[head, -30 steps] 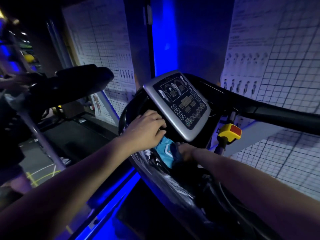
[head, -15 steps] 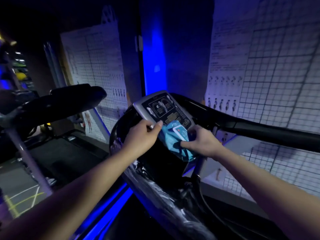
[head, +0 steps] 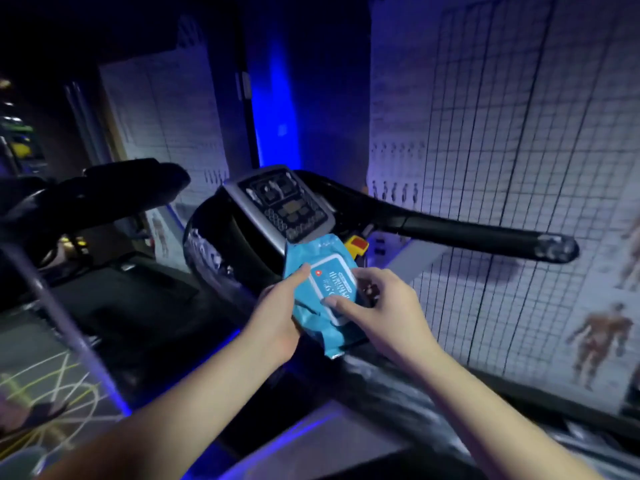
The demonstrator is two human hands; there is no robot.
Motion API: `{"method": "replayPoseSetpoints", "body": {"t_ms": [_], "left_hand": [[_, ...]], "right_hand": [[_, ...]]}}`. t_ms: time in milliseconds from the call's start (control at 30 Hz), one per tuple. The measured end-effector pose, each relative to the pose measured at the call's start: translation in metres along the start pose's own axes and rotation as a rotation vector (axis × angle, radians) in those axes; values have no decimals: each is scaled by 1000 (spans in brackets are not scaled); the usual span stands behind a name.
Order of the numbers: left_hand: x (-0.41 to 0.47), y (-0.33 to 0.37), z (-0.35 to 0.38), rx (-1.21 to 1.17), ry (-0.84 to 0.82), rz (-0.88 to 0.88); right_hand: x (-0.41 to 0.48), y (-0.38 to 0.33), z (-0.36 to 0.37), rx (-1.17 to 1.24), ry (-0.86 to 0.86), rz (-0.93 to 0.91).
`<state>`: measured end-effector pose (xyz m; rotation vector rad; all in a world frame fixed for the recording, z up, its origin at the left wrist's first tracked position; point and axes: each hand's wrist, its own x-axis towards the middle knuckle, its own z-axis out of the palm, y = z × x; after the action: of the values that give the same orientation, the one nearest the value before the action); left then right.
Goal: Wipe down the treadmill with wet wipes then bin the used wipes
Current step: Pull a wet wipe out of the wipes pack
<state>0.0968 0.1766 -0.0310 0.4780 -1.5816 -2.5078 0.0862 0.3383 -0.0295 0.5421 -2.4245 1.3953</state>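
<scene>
Gripping the soft blue plastic pack of wet wipes (head: pixel 311 252) from both sides, the left hand (head: pixel 277 317) curls round its left edge and the right hand (head: pixel 384 306) round its right edge, thumb on the white-rimmed lid (head: pixel 334 280), in the air just before the grey treadmill console (head: pixel 284 206).

Bare left hand (head: pixel 275 318), bare right hand (head: pixel 388 308), bare forearms (head: pixel 194 403)

Dark all over, with a blue glow (head: pixel 273 109) at twelve o'clock; blurry and bent near nine and three o'clock.
</scene>
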Motion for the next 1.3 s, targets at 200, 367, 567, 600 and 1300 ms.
{"method": "replayPoseSetpoints", "body": {"t_ms": [200, 367, 567, 600, 1300], "left_hand": [[-77, -41, -54, 25, 197, 46], [-114, -49, -103, -52, 248, 54], [-127, -61, -147, 50, 294, 55], [-123, -63, -157, 37, 344, 55], [14, 36, -397, -119, 190, -216]], "right_hand": [[-85, 0, 39, 163, -67, 110], [-131, -9, 86, 190, -225, 112], [-153, -21, 134, 72, -352, 111], [-154, -25, 142, 73, -364, 108], [-45, -78, 367, 380, -438, -140]]}}
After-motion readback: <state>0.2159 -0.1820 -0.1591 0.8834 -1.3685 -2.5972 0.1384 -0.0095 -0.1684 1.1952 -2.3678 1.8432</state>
